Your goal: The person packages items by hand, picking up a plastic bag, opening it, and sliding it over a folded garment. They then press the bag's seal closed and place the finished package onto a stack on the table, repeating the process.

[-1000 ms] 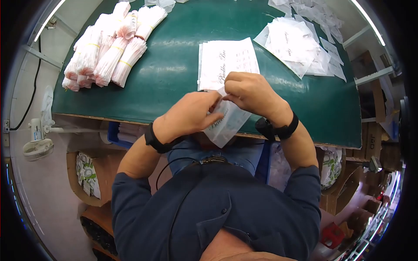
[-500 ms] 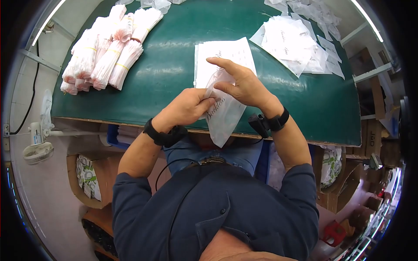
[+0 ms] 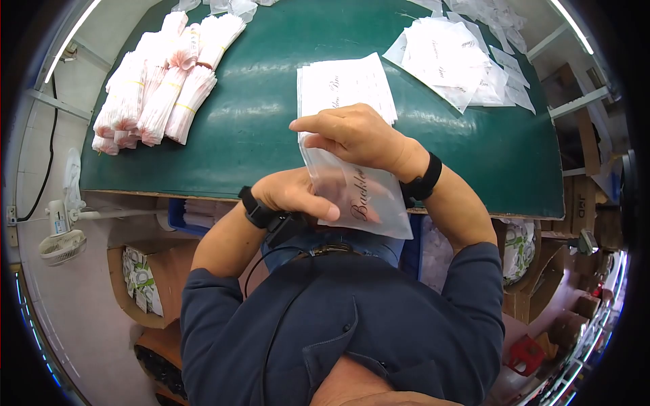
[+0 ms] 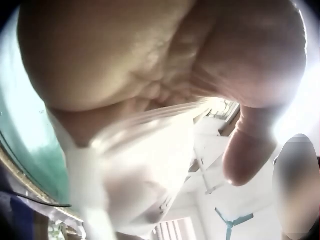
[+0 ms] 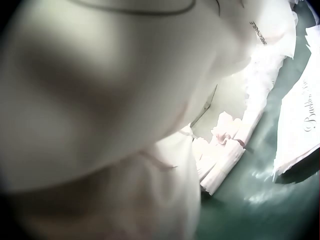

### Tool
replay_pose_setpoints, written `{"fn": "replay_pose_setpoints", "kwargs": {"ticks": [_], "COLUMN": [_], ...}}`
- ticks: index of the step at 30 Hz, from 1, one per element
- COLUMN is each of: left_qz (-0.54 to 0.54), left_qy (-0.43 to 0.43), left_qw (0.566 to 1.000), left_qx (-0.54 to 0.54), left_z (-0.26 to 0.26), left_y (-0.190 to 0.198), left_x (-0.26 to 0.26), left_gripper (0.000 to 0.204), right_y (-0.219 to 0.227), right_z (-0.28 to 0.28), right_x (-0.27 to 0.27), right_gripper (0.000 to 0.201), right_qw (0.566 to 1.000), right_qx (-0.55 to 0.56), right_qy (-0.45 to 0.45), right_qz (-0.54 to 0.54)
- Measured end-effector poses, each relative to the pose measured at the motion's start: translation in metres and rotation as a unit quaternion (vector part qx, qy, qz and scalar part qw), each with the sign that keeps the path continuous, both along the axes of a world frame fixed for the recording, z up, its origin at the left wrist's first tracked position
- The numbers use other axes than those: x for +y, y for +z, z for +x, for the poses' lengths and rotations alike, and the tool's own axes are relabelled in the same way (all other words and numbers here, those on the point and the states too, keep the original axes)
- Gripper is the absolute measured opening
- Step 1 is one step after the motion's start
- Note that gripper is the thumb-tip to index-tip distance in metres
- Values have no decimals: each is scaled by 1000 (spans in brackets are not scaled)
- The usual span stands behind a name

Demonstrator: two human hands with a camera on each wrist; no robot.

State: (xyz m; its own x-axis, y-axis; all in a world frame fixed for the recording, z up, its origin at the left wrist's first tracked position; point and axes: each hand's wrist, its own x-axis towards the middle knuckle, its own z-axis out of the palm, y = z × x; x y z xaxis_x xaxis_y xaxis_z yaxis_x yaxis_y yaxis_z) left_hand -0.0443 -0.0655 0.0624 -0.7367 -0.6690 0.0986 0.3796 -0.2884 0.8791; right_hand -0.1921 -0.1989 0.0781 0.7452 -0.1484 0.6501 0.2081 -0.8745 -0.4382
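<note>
A frosted translucent bag with black script lettering is held up at the table's front edge. My left hand has its fingers behind the bag's front layer in the head view, showing faintly through it. In the left wrist view its thumb sticks out apart from the bag. My right hand is over the bag's upper edge, index finger pointing left; I cannot tell whether its hidden fingers pinch the bag. Just beyond lies a stack of printed white bags, partly covered by the right hand.
Banded bundles of white and pinkish folded material are piled at the left of the green table. On the right lies a loose heap of printed bags. More clear bags sit at the back right. A blue bin stands below the table edge.
The bag has swung from hanging down to lying broadside toward the right. The left hand's fingers have moved behind its layer. The right hand first spread, then drew in over the bag's upper edge.
</note>
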Motion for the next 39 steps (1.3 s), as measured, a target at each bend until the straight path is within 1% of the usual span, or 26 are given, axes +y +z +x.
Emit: {"fn": "replay_pose_setpoints", "kwargs": {"ticks": [2, 4, 5, 8, 9, 12, 13, 14, 16, 17, 18, 19, 21, 22, 23, 24, 25, 26, 27, 28, 30, 32, 34, 35, 37, 39], "left_qz": [29, 82, 80, 9, 8, 26, 24, 32, 43, 41, 7, -27, -54, -53, -67, -80, -81, -101, -120, -139, -129, -108, -103, -96, -89, -112], "left_qy": [-18, -51, -49, -162, -162, -174, -174, -131, -39, -35, 90, 212, 430, 431, 499, 555, 556, 549, 537, 523, 515, 488, 489, 494, 500, 516], "left_qw": [999, 995, 995, 973, 974, 946, 945, 962, 986, 986, 985, 967, 893, 892, 828, 742, 741, 706, 666, 622, 630, 652, 649, 646, 641, 631], "left_qx": [-4, -13, -12, -162, -160, -274, -275, -236, -157, -157, -149, -139, -122, -123, -248, -367, -367, -437, -503, -566, -566, -570, -574, -574, -576, -568], "left_z": [-15, -26, -29, -38, -42, -45, -43, -38, -24, -19, -12, -4, 18, 31, 44, 50, 52, 53, 53, 54, 58, 57, 52, 50, 49, 49], "left_y": [-2, -4, -6, -15, -17, -17, -15, -11, -4, -4, -4, -6, -26, -35, -43, -50, -59, -67, -75, -77, -78, -84, -80, -76, -74, -75], "left_x": [6, 10, 9, 6, 5, 3, 3, 3, 4, 2, -1, -6, -25, -33, -40, -44, -46, -47, -49, -52, -63, -65, -67, -67, -66, -65], "left_gripper": [65, 70, 70, 74, 74, 72, 72, 69, 64, 64, 58, 53, 48, 48, 51, 53, 53, 55, 56, 58, 58, 59, 57, 55, 53, 50], "right_y": [1, 3, 5, 13, 14, 11, 10, 5, -11, -13, -10, -7, -11, -18, -17, -15, -31, -63, -80, -78, -70, -71, -61, -66, -80, -80], "right_z": [-3, -7, -8, -10, -11, -10, -10, -14, -27, -34, -44, -58, -86, -102, -123, -144, -165, -184, -192, -183, -143, -97, -65, -59, -50, -50], "right_x": [6, 10, 11, 22, 24, 20, 16, 11, -9, -21, -34, -50, -106, -142, -166, -188, -209, -231, -242, -233, -177, -123, -77, -66, -55, -55], "right_gripper": [33, 27, 23, 21, 21, 21, 21, 21, 22, 23, 22, 22, 20, 23, 26, 29, 29, 32, 35, 35, 36, 34, 32, 32, 30, 29], "right_qw": [1000, 997, 994, 989, 986, 994, 996, 996, 997, 994, 981, 960, 931, 912, 863, 803, 804, 765, 692, 693, 839, 930, 964, 964, 946, 944], "right_qx": [-11, 33, 55, 81, 93, 70, 59, 58, 59, 60, 90, 120, 12, -73, -52, -31, -32, -17, -2, -4, -53, 21, 119, 116, 208, 213], "right_qy": [6, 45, 65, 76, 83, 68, 60, 58, -2, -28, -90, -153, -301, -366, -468, -565, -563, -644, -696, -694, -536, -364, -229, -230, -236, -239], "right_qz": [-10, -52, -73, -97, -109, -50, -21, -24, 52, 90, 146, 201, 206, 172, 182, 189, 188, -2, -193, -194, -78, -46, -66, -64, -75, -78]}}
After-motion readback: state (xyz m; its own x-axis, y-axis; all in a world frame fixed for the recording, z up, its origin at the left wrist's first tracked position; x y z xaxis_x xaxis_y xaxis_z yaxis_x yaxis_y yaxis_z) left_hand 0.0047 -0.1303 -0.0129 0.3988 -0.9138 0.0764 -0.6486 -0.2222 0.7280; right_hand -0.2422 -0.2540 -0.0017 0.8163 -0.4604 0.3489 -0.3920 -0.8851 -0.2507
